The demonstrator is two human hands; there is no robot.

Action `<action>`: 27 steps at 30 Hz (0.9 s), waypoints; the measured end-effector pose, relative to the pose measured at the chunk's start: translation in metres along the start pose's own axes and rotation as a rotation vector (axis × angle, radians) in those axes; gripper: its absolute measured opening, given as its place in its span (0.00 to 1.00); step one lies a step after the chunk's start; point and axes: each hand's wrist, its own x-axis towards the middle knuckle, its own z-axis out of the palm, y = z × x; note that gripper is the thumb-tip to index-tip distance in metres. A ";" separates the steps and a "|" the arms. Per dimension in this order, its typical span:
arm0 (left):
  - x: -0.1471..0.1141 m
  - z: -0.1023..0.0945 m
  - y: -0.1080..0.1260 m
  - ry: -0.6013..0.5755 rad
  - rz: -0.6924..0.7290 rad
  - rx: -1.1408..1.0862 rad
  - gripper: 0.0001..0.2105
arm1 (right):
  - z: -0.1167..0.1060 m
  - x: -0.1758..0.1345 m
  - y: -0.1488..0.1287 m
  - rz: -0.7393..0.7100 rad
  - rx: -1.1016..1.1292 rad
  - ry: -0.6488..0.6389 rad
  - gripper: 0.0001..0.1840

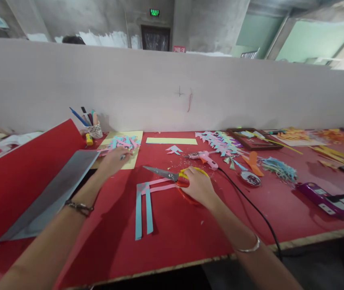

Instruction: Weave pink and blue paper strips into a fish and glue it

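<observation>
My right hand (198,186) is wrapped round a pair of scissors (163,173) with yellow and orange handles, the blades pointing left. Beneath the blades, a folded piece of pink and blue paper strips (149,209) lies on the red tabletop, its two blue strips toward me and its pink ones running right under the scissors. On the far left, my left hand (115,160) is at the near edge of a pile of pink and blue paper pieces (125,141) on a yellow sheet (135,160). Its fingers are drawn together; what they hold is hidden.
A pink glue gun (203,158) lies beyond my right hand, its black cable (252,199) running to the front edge. Zigzag paper garlands (220,141) and a purple device (323,198) are at right. A red board (32,177) stands beside my left arm; a pen cup (94,130) is behind.
</observation>
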 end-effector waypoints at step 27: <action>-0.043 -0.006 0.037 -0.400 -0.098 -0.042 0.14 | 0.010 0.004 0.007 0.149 0.482 0.314 0.22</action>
